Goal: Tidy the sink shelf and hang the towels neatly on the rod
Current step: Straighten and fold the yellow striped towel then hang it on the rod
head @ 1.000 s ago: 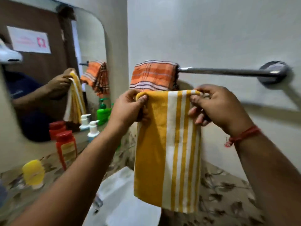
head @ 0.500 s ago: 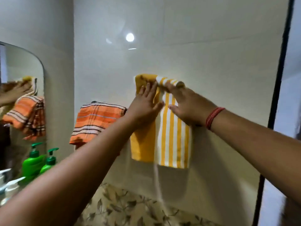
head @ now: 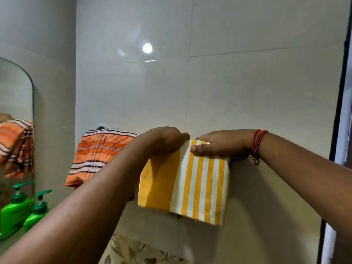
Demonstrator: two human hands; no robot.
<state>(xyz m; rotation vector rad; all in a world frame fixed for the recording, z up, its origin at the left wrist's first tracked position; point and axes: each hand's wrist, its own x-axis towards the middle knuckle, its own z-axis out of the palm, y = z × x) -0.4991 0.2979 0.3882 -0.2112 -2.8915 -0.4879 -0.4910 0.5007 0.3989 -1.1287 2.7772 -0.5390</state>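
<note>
Yellow striped towel (head: 190, 180) hung over rod, long axis vertical, at 3 o'clock from orange towel (head: 99, 155). Left hand (head: 163, 140) and right hand (head: 221, 145) clasped its top fold, equally near.

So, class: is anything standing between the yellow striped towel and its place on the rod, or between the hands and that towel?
Nothing visible. The yellow striped towel already hangs from rod height; the left hand and right hand rest directly on its top fold. The orange towel hangs apart, to its left.
</note>
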